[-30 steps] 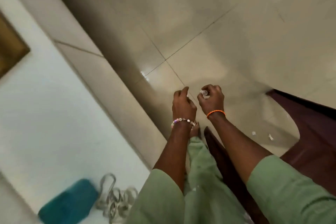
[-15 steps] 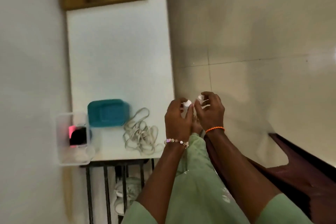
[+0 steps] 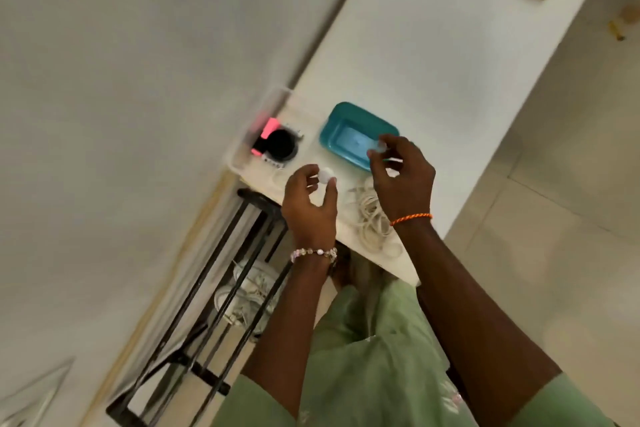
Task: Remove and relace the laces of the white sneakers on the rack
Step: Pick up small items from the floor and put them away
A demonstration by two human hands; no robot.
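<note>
I saw my left hand (image 3: 309, 199) pinching a small round white cap (image 3: 326, 175) between thumb and curled fingers. My right hand (image 3: 401, 180) pinched a small, blurred clear piece (image 3: 377, 148) at its fingertips, over the glossy teal rectangular tray (image 3: 341, 128). Just under the right wrist, pale flat laces (image 3: 375, 222) lay in a loose coil on the smooth white top (image 3: 415, 62). Below the left forearm, the white sneakers (image 3: 247, 291) sat inside the black metal-bar rack (image 3: 194, 333).

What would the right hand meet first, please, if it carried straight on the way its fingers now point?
Probably the teal tray: the right hand points its fingertips over the tray's near rim, though its height above the tray is unclear.
</note>
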